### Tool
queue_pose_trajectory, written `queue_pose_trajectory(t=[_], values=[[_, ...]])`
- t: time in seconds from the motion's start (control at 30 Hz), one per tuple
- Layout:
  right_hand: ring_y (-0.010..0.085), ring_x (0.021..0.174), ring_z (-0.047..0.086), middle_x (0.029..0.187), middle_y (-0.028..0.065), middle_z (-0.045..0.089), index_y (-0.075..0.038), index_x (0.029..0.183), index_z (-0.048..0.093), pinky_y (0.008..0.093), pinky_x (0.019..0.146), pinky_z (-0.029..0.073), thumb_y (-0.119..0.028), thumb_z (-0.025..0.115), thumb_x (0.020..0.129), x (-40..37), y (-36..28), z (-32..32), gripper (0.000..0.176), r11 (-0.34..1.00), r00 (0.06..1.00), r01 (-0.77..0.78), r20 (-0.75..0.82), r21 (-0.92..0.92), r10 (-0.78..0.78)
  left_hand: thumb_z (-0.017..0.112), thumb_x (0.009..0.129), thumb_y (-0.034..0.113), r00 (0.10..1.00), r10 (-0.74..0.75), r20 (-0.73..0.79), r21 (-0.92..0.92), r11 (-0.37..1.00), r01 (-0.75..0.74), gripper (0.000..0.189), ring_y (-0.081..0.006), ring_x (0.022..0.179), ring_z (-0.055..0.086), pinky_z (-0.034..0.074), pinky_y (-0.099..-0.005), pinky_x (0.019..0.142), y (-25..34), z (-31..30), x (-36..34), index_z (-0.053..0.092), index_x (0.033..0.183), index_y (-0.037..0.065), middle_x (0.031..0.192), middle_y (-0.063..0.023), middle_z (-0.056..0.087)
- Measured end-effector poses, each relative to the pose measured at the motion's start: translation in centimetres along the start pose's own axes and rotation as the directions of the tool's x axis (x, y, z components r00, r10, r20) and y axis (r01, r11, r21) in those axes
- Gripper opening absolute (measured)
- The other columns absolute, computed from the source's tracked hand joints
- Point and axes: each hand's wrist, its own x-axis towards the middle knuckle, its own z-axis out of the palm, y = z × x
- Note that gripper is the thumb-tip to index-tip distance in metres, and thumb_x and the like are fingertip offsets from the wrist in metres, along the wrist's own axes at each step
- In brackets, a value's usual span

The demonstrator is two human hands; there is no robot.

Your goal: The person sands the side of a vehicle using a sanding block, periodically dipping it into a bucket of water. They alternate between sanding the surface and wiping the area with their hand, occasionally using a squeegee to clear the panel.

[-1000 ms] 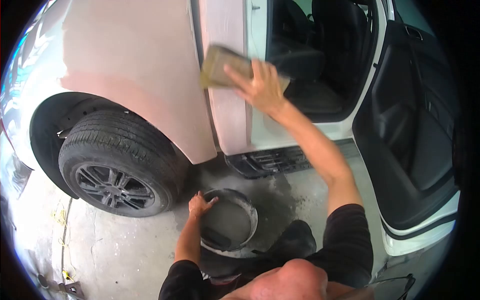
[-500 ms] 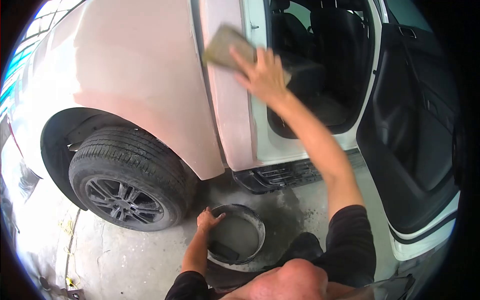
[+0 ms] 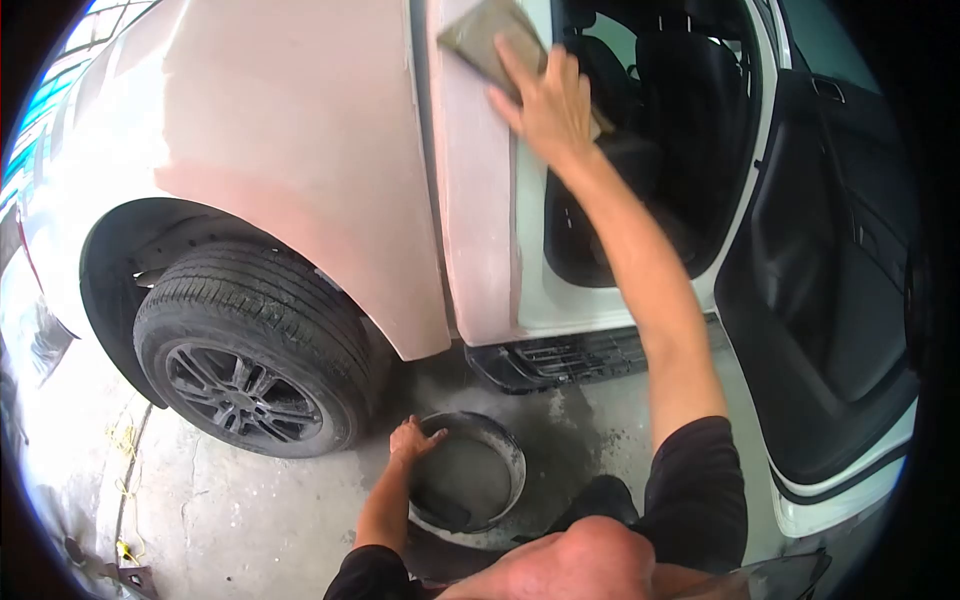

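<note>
My right hand [image 3: 548,100] presses a tan sanding block [image 3: 485,38] against the pink-primed edge of a car body panel [image 3: 475,200], high up beside the open door frame. My left hand [image 3: 410,440] rests with its fingers on the rim of a round grey bucket [image 3: 505,445] of murky water that stands on the wet concrete floor below. Part of the block is hidden under my right hand.
A pink-primed fender [image 3: 290,150] arches over a black tyre with a dark alloy wheel [image 3: 240,390]. The white car door [image 3: 840,300] stands open at right, a black side step [image 3: 560,355] runs below the cabin. My knee [image 3: 590,560] is at the bottom.
My right hand has slid the sanding block upward along the panel edge. My left hand has stayed on the bucket rim.
</note>
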Motion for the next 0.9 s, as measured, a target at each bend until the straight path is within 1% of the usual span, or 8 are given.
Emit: queue_pose_trajectory(t=[0.03, 0.13, 0.23, 0.4, 0.53, 0.63, 0.8, 0.9], values=[[0.0369, 0.093, 0.053, 0.106, 0.0198, 0.052, -0.028, 0.149, 0.052, 0.0469, 0.069, 0.044, -0.044, 0.077, 0.085, 3.0, 0.8, 0.4, 0.07, 1.0, 0.998, 0.019, -0.064, -0.022, -0.02, 0.066, 0.076, 0.082, 1.0, -0.012, -0.003, -0.004, 1.0, 0.012, 0.101, -0.0375, 0.121, 0.064, 0.051, -0.0448, 0.102, 0.5, -0.4, 0.4, 0.057, 0.131, -0.002, 0.127, -0.0239, 0.066], [0.0422, 0.12, 0.053, 0.131, 0.029, 0.051, -0.009, 0.149, 0.049, 0.0566, 0.096, 0.047, -0.032, 0.064, 0.097, 9.8, -0.8, -2.6, 0.059, 0.94, 0.929, -0.33, 0.205, 0.086, 0.307, 0.066, 0.076, 0.082, 1.0, -0.028, 0.004, 0.002, 1.0, 0.028, 0.101, -0.0373, 0.121, 0.064, 0.051, -0.0446, 0.102, 1.2, -0.6, 0.1, 0.057, 0.131, -0.003, 0.126, -0.0236, 0.066], [0.0373, 0.092, 0.053, 0.105, 0.0204, 0.051, -0.028, 0.149, 0.053, 0.0467, 0.069, 0.044, -0.043, 0.078, 0.084, 4.5, 0.8, 0.3, 0.071, 0.996, 0.995, -0.084, -0.058, -0.013, 0.083, 0.066, 0.076, 0.082, 0.999, -0.02, -0.031, 0.007, 1.0, 0.02, 0.101, -0.037, 0.12, 0.064, 0.051, -0.0446, 0.102, 0.4, 0.0, -0.5, 0.058, 0.13, -0.003, 0.126, -0.0232, 0.067], [0.0391, 0.092, 0.052, 0.106, 0.0224, 0.051, -0.025, 0.15, 0.051, 0.046, 0.072, 0.044, -0.041, 0.074, 0.088, -2.9, -0.6, -2.1, 0.068, 0.999, 0.995, -0.019, 0.099, -0.03, 0.021, 0.066, 0.077, 0.081, 0.999, 0.016, -0.037, -0.003, 1.0, -0.016, 0.099, -0.0369, 0.119, 0.065, 0.052, -0.0447, 0.101, -0.2, -0.1, -0.5, 0.059, 0.128, -0.003, 0.124, -0.0231, 0.067], [0.045, 0.1, 0.058, 0.109, 0.0293, 0.058, -0.017, 0.139, 0.057, 0.0589, 0.08, 0.051, -0.038, 0.072, 0.088, 9.0, 2.1, 0.2, 0.057, 0.994, 0.996, -0.089, -0.025, 0.064, 0.091, 0.066, 0.076, 0.081, 1.0, -0.009, -0.006, 0.011, 1.0, 0.009, 0.1, -0.037, 0.119, 0.065, 0.052, -0.0446, 0.101, 0.3, 0.0, 0.4, 0.059, 0.129, -0.003, 0.125, -0.0233, 0.067], [0.0473, 0.097, 0.06, 0.109, 0.029, 0.056, -0.019, 0.136, 0.061, 0.0571, 0.079, 0.052, -0.041, 0.07, 0.091, 9.5, 1.6, -0.1, 0.051, 0.994, 0.992, -0.107, -0.072, 0.012, 0.107, 0.066, 0.075, 0.083, 1.0, -0.019, -0.012, -0.009, 1.0, 0.019, 0.103, -0.0371, 0.119, 0.065, 0.052, -0.0445, 0.1, 0.9, -0.7, -0.4, 0.058, 0.13, -0.004, 0.125, -0.0241, 0.067], [0.0382, 0.098, 0.051, 0.108, 0.0208, 0.051, -0.028, 0.153, 0.048, 0.0482, 0.075, 0.045, -0.042, 0.078, 0.085, -4.7, -2.3, -2.6, 0.076, 0.995, 0.975, -0.085, 0.21, 0.047, 0.073, 0.066, 0.074, 0.084, 0.999, 0.026, -0.043, -0.01, 1.0, -0.027, 0.106, -0.0365, 0.119, 0.066, 0.052, -0.0437, 0.102, -0.1, 0.4, -0.3, 0.058, 0.132, -0.004, 0.125, -0.024, 0.067], [0.0388, 0.101, 0.052, 0.11, 0.021, 0.052, -0.028, 0.152, 0.049, 0.0484, 0.076, 0.046, -0.042, 0.076, 0.086, 0.5, -0.1, -1.7, 0.073, 0.999, 0.995, 0.006, 0.098, -0.043, -0.002, 0.066, 0.074, 0.083, 1.0, 0.01, -0.025, 0.007, 1.0, -0.01, 0.105, -0.0361, 0.12, 0.065, 0.052, -0.0436, 0.102, -0.4, 0.1, 0.0, 0.058, 0.132, -0.004, 0.126, -0.0235, 0.067]])
